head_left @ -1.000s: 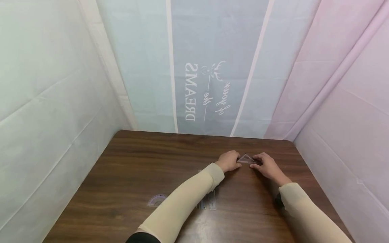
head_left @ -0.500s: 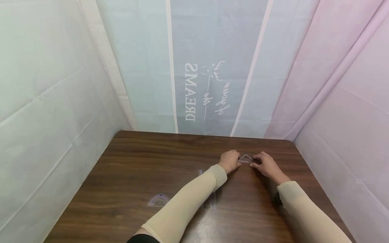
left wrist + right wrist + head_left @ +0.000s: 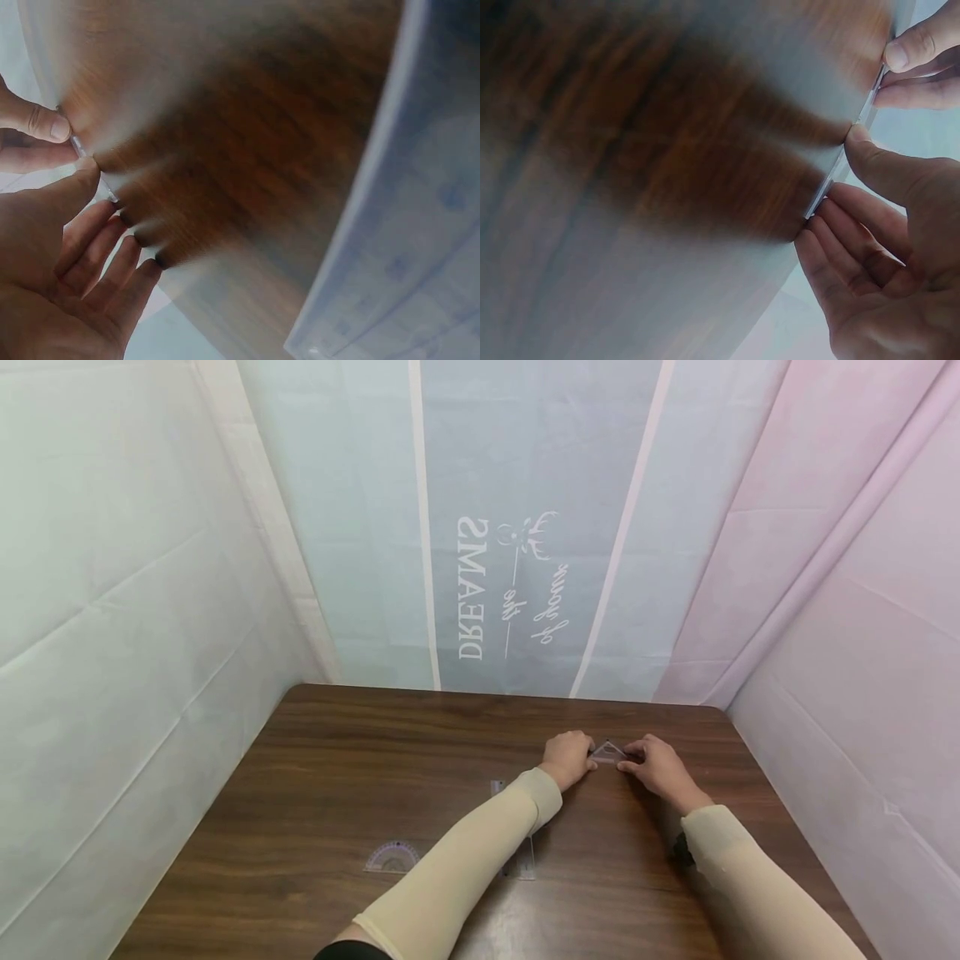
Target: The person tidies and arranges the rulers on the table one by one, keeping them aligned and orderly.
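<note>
A small clear set square lies flat near the far right of the table, its point towards the back wall. My left hand pinches its left corner between thumb and fingers. At the opposite corner, my right hand has thumb and fingers on the edges in the same way. Both wrist views show the set square edge-on as a thin bright strip, with the left thumb and right thumb against its near edge. The hands cover both ends of it.
A clear protractor lies at the front left of the brown wooden table. Clear straight-edged pieces, one a ruler end, another a clear piece, show partly from under the left sleeve. Cloth walls surround the table.
The left forearm has shifted slightly right, uncovering more of the protractor and a ruler end. The right sleeve has moved slightly left. Both hands stay at the set square, which barely moves.
</note>
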{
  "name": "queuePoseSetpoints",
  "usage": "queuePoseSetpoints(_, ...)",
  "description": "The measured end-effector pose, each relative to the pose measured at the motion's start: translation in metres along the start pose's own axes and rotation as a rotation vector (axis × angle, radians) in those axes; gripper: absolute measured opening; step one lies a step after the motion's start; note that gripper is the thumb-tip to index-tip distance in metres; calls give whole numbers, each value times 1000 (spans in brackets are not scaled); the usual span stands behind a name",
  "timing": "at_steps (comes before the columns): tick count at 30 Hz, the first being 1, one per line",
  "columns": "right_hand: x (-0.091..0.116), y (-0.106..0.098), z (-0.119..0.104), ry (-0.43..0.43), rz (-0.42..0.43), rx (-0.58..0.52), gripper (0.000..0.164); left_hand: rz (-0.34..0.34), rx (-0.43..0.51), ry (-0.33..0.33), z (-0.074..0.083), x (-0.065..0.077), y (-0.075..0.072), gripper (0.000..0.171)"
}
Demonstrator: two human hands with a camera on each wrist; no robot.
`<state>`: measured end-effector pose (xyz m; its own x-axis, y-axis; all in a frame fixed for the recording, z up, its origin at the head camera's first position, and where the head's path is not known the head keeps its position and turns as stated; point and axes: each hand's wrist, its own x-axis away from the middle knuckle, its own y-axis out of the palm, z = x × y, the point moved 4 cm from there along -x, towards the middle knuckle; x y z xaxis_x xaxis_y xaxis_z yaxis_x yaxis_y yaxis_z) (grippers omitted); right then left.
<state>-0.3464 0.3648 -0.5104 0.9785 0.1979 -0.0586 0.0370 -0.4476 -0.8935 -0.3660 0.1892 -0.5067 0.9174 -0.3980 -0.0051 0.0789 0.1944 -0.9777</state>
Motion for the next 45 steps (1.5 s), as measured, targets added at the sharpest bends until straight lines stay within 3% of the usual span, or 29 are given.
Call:
queuePoseSetpoints(38,3,1,-6,-9,34,30,25,75,-2,-33,-3,-3,3,23)
queuePoseSetpoints(45,4,1,-5,-37,37,34,26,61,17,-32,-3,-3,3,23)
